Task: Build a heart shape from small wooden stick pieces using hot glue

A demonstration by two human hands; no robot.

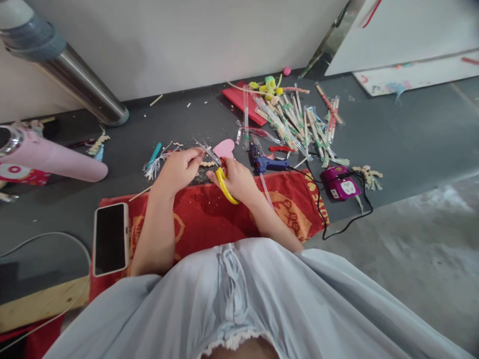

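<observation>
The right hand (239, 180) grips yellow-handled scissors (219, 169); the left hand (178, 168) pinches a small piece at the blades, above a red towel (209, 214). A pink foam heart (223, 148), blue glue gun (266, 160) and smartphone (111, 238) lie nearby.

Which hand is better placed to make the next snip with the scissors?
The right hand. Its fingers are through the yellow handles of the scissors, blades pointing up-left. The left hand pinches a small piece at the blade tips, so it looks better placed to steady that piece.
</observation>
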